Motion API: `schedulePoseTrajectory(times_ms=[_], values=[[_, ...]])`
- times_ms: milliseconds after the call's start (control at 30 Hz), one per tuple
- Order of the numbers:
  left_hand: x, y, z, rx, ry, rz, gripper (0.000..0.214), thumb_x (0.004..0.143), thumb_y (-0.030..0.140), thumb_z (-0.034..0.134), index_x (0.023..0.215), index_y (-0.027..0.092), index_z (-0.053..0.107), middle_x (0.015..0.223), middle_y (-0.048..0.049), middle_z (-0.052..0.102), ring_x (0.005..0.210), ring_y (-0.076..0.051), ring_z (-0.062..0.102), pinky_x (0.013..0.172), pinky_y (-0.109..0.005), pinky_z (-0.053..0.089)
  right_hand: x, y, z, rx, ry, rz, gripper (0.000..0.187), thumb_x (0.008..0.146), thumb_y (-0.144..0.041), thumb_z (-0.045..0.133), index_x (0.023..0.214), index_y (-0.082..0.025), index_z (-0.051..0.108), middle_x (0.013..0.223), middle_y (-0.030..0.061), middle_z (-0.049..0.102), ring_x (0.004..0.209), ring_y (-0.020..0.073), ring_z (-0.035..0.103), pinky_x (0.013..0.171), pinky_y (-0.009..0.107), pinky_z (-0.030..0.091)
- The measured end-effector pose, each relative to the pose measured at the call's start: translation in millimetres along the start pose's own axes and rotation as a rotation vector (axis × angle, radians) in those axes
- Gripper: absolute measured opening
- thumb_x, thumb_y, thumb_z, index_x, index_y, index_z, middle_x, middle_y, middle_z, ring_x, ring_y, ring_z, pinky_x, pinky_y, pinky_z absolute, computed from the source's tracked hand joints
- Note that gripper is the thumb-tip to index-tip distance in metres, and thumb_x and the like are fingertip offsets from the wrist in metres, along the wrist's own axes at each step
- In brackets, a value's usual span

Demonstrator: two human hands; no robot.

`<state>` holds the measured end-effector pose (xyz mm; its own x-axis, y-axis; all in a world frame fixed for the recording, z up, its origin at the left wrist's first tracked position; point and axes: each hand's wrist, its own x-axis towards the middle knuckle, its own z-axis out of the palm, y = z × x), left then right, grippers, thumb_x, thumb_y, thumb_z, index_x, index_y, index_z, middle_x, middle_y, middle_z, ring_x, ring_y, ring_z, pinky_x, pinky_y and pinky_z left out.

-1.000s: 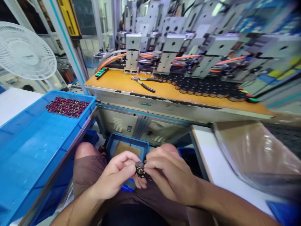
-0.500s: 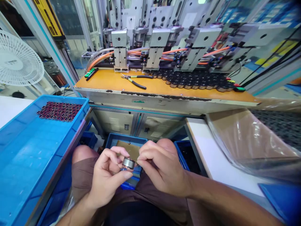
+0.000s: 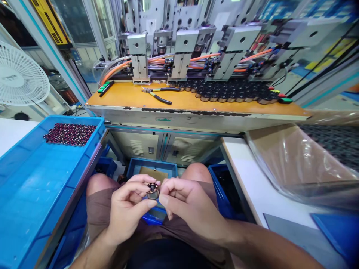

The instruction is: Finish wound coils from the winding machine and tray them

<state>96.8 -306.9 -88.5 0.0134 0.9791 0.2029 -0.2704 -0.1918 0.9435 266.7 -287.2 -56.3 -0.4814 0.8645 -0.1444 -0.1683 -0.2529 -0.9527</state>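
A small ring-shaped motor stator (image 3: 153,192), with a silver outer band and coppery windings, sits between the fingertips of my left hand (image 3: 127,203). Its open top now faces up toward me. My right hand (image 3: 193,205) is closed at the stator's right edge, thumb against the fingers. Whatever those fingers pinch is hidden; a thin wire cannot be made out clearly. Both hands are above my lap, over a blue bin (image 3: 153,162) with a brown sheet in it.
Left stands a blue tray (image 3: 25,186) with many small dark-red parts (image 3: 70,133). Cutting pliers (image 3: 159,95) and rows of black-topped stators (image 3: 232,91) lie on the orange bench (image 3: 123,95) below the machine. A fan (image 3: 21,74) is far left, a plastic-lined box (image 3: 297,160) right.
The stator has been tilted so that its open top shows instead of its side. My right hand has moved slightly left and down, its fingers curled closer to the stator.
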Motion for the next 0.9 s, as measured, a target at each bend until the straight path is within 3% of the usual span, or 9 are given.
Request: schedulePoseTrajectory(times_ms=[100,333,467,633,700,767,833,900], values=[[0.2,-3.3,-2.3,-0.038,-0.019,-0.012,0.027,0.071,0.004,0.079,0.089,0.024,0.074,0.105,-0.0057,0.073,0.098,-0.022,0.072,0.085,-0.033,0.058,0.7,4.9,-3.4,0.095,-0.016,0.074,0.029,0.076,-0.034,0.075,0.070,-0.015,0.055,0.059,-0.0050,0.053,0.050,0.0058,0.051,0.049,0.017,0.042],[2.0,-4.6,-4.1,-0.079,-0.099,0.066,0.030,0.072,0.006,0.080,0.093,0.026,0.075,0.107,-0.0054,0.076,0.115,-0.027,0.067,0.099,-0.044,0.054,5.2,10.5,-13.8,0.348,-0.095,0.015,0.041,0.079,-0.051,0.074,0.079,-0.013,0.059,0.067,-0.0012,0.057,0.051,0.0066,0.052,0.046,0.018,0.047],[3.7,-5.3,-4.1,-0.043,-0.120,0.093,0.030,0.072,0.006,0.080,0.094,0.026,0.075,0.108,-0.0038,0.077,0.120,-0.026,0.064,0.102,-0.043,0.052,10.5,15.2,-16.1,0.271,-0.164,0.064,0.045,0.073,-0.044,0.082,0.099,-0.012,0.064,0.069,-0.0015,0.060,0.052,0.0071,0.055,0.049,0.019,0.048],[2.6,-7.3,-5.1,-0.032,-0.152,0.111,0.034,0.072,0.006,0.080,0.097,0.029,0.075,0.109,-0.0020,0.077,0.122,-0.023,0.063,0.104,-0.039,0.051,10.9,25.6,-9.9,0.197,-0.152,0.042,0.031,0.077,-0.035,0.079,0.096,-0.013,0.068,0.069,-0.0010,0.059,0.059,0.0075,0.053,0.055,0.019,0.043],[3.4,-10.4,-6.5,-0.032,-0.151,0.095,0.031,0.075,0.008,0.078,0.098,0.030,0.075,0.113,-0.0021,0.076,0.123,-0.023,0.062,0.105,-0.040,0.050,10.9,26.3,-7.7,0.127,-0.108,-0.053,0.024,0.079,-0.032,0.076,0.094,-0.015,0.068,0.075,0.0004,0.060,0.065,0.0093,0.055,0.060,0.022,0.046],[6.4,-16.3,-8.4,-0.052,-0.102,0.065,0.020,0.082,0.016,0.074,0.096,0.030,0.076,0.117,-0.0027,0.075,0.123,-0.023,0.063,0.105,-0.040,0.050,11.8,25.1,-8.1,-0.063,-0.022,-0.256,0.018,0.078,-0.025,0.074,0.092,-0.016,0.067,0.078,0.0012,0.062,0.069,0.0110,0.057,0.063,0.024,0.049],[9.8,-23.2,-10.6,-0.039,0.054,-0.004,0.011,0.088,0.025,0.067,0.093,0.029,0.077,0.116,-0.0041,0.075,0.117,-0.022,0.066,0.100,-0.038,0.053,13.9,24.1,-11.4,-0.344,0.112,-0.546,0.016,0.077,-0.018,0.072,0.092,-0.018,0.066,0.076,0.0008,0.063,0.066,0.0111,0.057,0.061,0.023,0.049],[9.7,-27.4,-12.2,0.108,0.272,-0.031,0.013,0.090,0.027,0.064,0.095,0.026,0.077,0.109,-0.0050,0.077,0.106,-0.020,0.070,0.093,-0.034,0.056,16.9,26.0,-17.1,-0.651,0.275,-0.818,0.017,0.078,-0.015,0.071,0.093,-0.019,0.064,0.077,0.0014,0.065,0.066,0.0121,0.059,0.060,0.023,0.050]])
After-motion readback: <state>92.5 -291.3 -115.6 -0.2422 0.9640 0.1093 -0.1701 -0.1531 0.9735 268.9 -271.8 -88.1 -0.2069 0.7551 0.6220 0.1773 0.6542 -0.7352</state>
